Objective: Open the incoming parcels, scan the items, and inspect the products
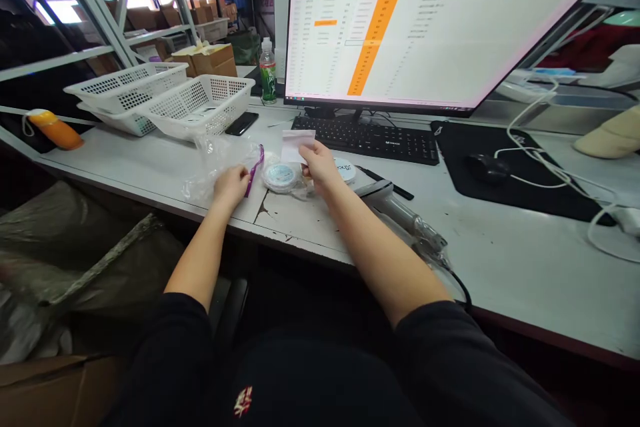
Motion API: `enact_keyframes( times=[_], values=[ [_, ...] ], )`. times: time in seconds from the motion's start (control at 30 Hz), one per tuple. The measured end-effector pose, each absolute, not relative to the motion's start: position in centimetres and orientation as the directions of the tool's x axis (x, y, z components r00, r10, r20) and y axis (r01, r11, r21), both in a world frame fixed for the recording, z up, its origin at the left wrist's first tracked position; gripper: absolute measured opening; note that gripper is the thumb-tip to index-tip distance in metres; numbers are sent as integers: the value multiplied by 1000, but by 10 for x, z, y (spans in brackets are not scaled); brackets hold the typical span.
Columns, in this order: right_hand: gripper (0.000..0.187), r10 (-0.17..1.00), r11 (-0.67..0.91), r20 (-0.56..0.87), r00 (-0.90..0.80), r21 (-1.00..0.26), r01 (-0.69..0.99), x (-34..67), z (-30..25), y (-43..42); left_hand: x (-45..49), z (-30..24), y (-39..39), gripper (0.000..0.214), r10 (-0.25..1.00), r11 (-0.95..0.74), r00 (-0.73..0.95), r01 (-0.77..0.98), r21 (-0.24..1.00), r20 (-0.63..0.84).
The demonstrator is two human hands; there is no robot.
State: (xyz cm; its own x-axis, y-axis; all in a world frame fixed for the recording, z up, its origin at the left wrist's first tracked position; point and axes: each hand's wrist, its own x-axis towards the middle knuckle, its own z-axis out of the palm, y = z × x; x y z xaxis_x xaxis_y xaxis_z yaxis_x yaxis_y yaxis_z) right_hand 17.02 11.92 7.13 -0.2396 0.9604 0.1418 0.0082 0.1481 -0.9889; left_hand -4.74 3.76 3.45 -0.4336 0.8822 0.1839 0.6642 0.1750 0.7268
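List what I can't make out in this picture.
All in the head view:
Any writing on the white slip: too blurred and small.
How the left hand meets the clear bag: hidden by the hand itself.
Lettered white item: left part covered by the right hand.
Cardboard box, lower left: cut off by the picture edges.

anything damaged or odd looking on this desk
Yes: the desk has dark, ragged patches near its front edge, just right of the left hand. The white surface looks chipped or worn there.
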Motion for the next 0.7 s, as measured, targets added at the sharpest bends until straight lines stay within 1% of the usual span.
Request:
enact_keyframes(
  times=[0.1,0.2,0.27,0.33,0.37,0.4,0.47,0.5,0.53,0.6,0.63,0.7],
  values=[
    [30,933,106,125,-336,-991,-76,170,75,102,-59,40,27,18,846,74,-490,498,864,210],
    [36,850,153,203,-485,-978,-142,162,83,82,-64,50,9,28,825,-19,-528,330,944,201],
    [32,778,278,306,-548,-951,-137,151,88,67,-63,58,-6,33,826,-117,-528,185,976,199],
    [25,700,450,424,-575,-887,-107,138,94,50,-63,64,-22,34,829,-253,-504,50,966,243],
    [21,653,530,478,-588,-843,-98,133,96,41,-64,67,-31,32,825,-312,-491,18,950,280],
    [18,607,592,517,-604,-801,-90,128,99,33,-65,69,-41,31,818,-350,-478,29,936,320],
    [20,551,666,544,-633,-743,-58,122,104,18,-68,73,-62,33,816,-361,-427,151,920,390],
    [22,542,691,540,-644,-722,-24,120,106,11,-69,75,-72,37,830,-354,-377,213,911,411],
    [23,544,711,532,-649,-702,20,119,108,6,-69,77,-82,45,852,-351,-310,261,899,423],
    [24,552,747,519,-652,-655,111,115,111,0,-69,81,-97,68,875,-375,-183,326,868,447],
    [23,552,764,514,-656,-627,151,113,112,-2,-68,82,-102,78,871,-393,-153,353,849,467],
    [21,551,787,488,-677,-574,226,107,111,-6,-64,82,-106,87,835,-414,-184,413,812,519]
  ],
)
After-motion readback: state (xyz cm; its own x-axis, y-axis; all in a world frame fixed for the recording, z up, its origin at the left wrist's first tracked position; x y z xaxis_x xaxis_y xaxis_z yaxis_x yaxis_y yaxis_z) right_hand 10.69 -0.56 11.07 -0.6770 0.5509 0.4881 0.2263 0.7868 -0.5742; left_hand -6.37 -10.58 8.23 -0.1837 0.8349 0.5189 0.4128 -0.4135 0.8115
